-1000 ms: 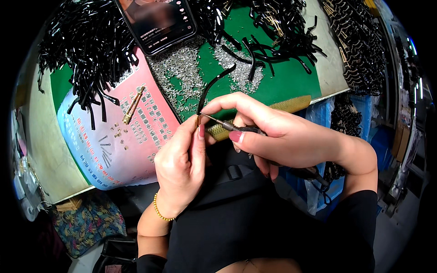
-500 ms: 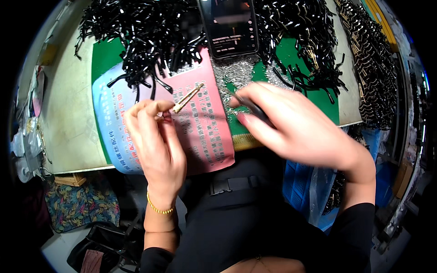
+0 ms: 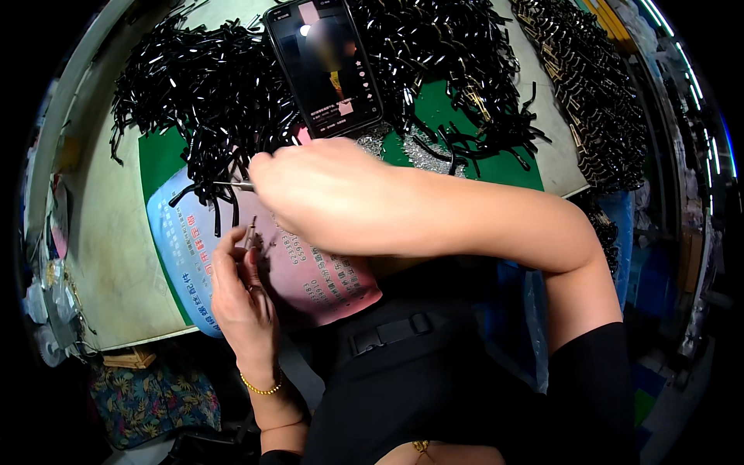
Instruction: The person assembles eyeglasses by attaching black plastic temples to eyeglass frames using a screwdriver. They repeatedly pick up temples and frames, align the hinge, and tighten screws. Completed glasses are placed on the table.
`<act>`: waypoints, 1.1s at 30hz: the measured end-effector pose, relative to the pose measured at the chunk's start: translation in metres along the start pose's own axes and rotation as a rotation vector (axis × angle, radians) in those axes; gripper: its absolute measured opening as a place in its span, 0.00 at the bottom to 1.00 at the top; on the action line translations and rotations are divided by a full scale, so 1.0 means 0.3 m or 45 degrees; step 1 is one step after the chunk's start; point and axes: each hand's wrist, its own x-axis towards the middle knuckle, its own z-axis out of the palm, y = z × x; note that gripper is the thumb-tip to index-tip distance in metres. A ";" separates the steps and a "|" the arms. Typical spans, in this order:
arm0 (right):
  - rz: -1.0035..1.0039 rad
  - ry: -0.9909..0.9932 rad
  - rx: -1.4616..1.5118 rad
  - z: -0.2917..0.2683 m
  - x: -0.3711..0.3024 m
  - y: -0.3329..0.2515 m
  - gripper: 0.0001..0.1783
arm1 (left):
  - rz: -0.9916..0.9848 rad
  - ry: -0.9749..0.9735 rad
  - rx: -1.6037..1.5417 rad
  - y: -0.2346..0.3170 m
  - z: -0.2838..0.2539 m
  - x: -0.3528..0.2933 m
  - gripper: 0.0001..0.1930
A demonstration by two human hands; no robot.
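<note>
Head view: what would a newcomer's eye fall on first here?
Probably the glossy black strips heaped along the far side of the table, with a lit phone among them. Next, the right hand over the pink-and-blue sheet, holding a thin metal tool. Nearer the person, the left hand pinches a small piece.

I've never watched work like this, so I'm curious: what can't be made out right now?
In the head view:
Thin tool: handle hidden by the right hand.
Small piece in the left hand: too small to identify.
Printed sheet: partly covered by the right hand.
Black pieces: cut off by the top edge.
</note>
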 end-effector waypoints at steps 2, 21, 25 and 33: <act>0.145 -0.093 0.135 -0.081 -0.092 -0.004 0.18 | 0.276 0.064 -0.010 -0.009 0.010 -0.003 0.03; 0.506 0.197 1.828 -0.039 -0.554 -0.017 0.21 | 0.011 -0.403 -1.079 0.212 0.159 -0.161 0.03; 0.552 0.342 1.830 0.039 -0.543 -0.016 0.11 | 0.201 -0.454 -1.123 0.232 0.211 -0.161 0.04; 0.620 0.609 1.787 -0.023 -0.529 -0.016 0.04 | 0.583 -0.464 -0.746 0.183 0.182 -0.108 0.09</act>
